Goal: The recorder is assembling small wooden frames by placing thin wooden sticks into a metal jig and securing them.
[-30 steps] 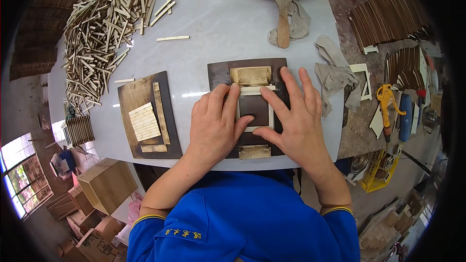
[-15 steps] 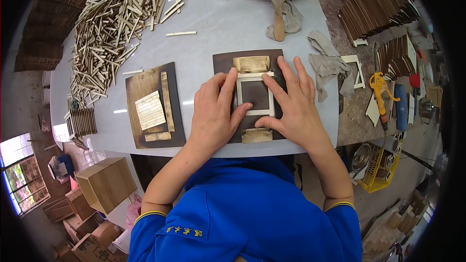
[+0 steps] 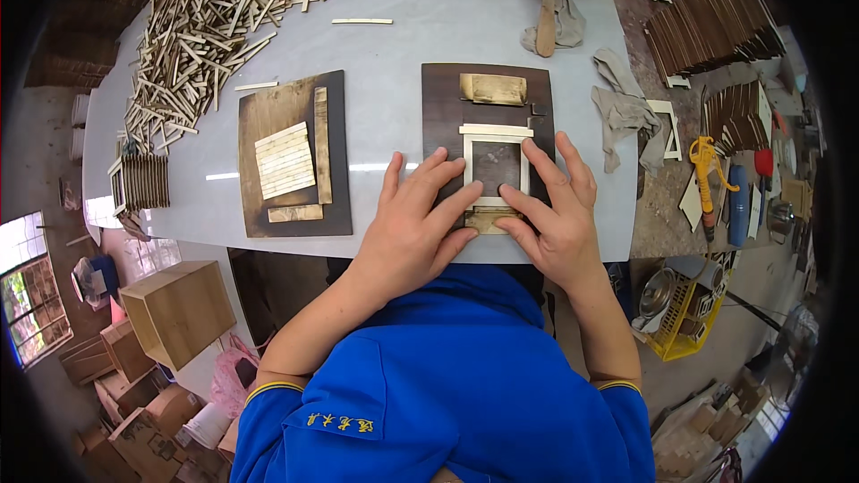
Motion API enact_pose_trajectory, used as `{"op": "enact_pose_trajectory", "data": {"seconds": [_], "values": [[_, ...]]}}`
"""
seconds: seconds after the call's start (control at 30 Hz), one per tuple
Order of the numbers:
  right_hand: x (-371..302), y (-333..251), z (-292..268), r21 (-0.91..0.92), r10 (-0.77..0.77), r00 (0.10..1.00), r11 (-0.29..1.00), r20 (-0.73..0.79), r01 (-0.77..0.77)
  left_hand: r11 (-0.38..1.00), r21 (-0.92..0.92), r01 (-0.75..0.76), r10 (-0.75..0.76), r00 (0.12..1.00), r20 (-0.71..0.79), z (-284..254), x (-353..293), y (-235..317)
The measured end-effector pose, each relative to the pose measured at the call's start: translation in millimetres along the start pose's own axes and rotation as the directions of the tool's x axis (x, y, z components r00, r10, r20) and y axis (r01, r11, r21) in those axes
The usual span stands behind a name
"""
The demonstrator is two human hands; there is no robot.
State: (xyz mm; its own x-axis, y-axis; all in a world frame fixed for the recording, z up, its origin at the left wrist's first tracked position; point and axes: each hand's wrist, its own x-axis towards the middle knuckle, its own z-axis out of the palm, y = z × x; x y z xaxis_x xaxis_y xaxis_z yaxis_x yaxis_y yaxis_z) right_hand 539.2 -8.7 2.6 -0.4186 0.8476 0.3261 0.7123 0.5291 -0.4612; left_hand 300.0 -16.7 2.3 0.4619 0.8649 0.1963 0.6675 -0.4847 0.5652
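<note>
A smooth, glossy grey desk is carrying everything here. Beyond the board and well to its left, a loose pile of thin, straight wooden sticks is spreading in a tangle. The board itself, a flat, dark brown rectangle, is lying with its long axis running away from the person. Left of the board, a scorched-looking panel is bearing a pale slatted piece. On the board's near half, the left hand and right hand are resting on either side, fingers spread and unclenched, touching the frame's edges. Right of the board, a crumpled grey cloth is lying; beyond the board's right corner, a brush is pointing its smooth wooden handle back toward the person. On the board, between the hands, the pale, squared frame is lying flat, its long axis following the board's and its wider bar facing away. At the board's far end, a mottled tan block is sitting apart from the frame; a similar near block is sitting just beside its near bar.
</note>
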Motion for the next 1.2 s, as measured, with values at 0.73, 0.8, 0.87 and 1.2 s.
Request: {"op": "enact_pose_trajectory", "data": {"seconds": [0.73, 0.8, 0.87, 1.2], "values": [[78.9, -114.1, 100.9, 0.386, -0.237, 0.943, 0.913, 0.233, 0.134, 0.621, -0.198, 0.759, -0.763, 0.527, -0.374, -97.7, -79.6, -70.6], [79.0, -118.1, 104.7, 0.409, -0.235, 0.944, 0.904, 0.23, 0.125, 0.643, -0.226, 0.732, -0.753, 0.551, -0.36, -96.7, -79.2, -74.6], [78.3, -120.6, 106.5, 0.433, -0.228, 0.947, 0.894, 0.226, 0.112, 0.665, -0.251, 0.703, -0.741, 0.577, -0.345, -95.1, -79.0, -78.1], [71.2, -111.9, 92.6, 0.636, -0.191, 0.968, 0.771, 0.16, 0.046, 0.031, -0.999, -0.033, -0.856, 0.515, -0.044, -86.8, -82.9, -78.5]]}}
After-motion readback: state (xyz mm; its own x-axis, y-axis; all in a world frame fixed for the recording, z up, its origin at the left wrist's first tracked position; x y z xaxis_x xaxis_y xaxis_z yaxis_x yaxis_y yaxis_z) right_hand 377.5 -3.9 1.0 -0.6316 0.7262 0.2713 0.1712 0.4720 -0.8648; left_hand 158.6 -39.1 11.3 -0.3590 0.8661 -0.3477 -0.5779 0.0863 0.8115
